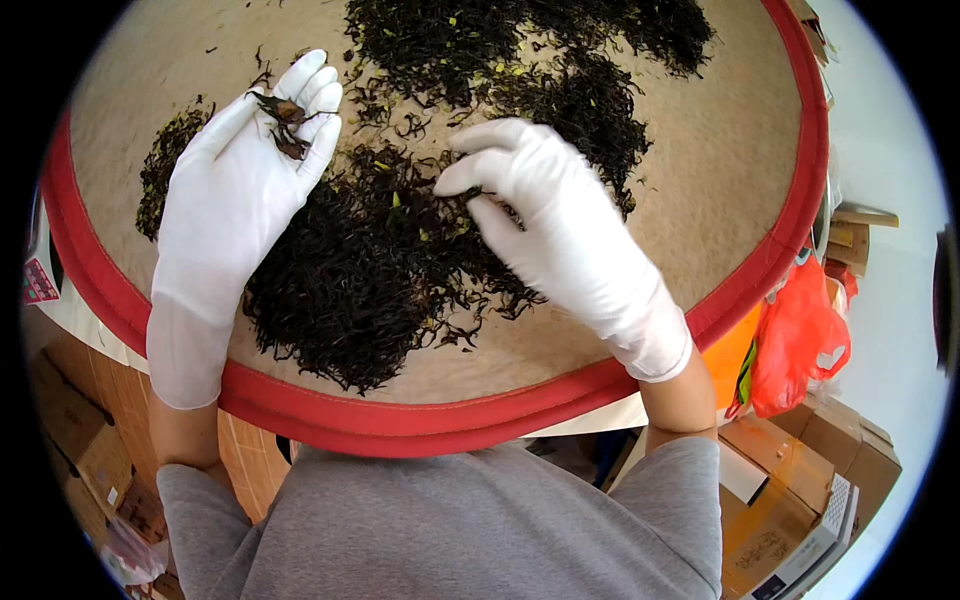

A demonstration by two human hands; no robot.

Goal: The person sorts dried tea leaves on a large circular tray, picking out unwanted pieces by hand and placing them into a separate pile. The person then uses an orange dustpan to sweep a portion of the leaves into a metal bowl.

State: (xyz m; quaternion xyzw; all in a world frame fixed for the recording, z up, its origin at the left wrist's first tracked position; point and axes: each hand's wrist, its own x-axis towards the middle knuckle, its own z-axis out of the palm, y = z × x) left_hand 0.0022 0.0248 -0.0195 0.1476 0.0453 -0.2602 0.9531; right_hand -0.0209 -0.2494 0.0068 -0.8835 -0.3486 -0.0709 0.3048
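Observation:
Both my hands wear white gloves. My left hand is turned palm up at the left, fingers curled around a few dark, curled leaf pieces, one of them brownish. Over the middle of the tray, my right hand is palm down with thumb and forefinger almost together. A small dark leaf piece shows between those two fingertips. Below and between the hands lies a heap of dark, twisted dried leaves, probably tea, flecked with yellow-green bits.
A round, red-rimmed tray with a beige surface holds the leaves. Another dark heap lies at the far side, and a smaller yellowish-brown pile at the left. Cardboard boxes and a red plastic bag stand at the right.

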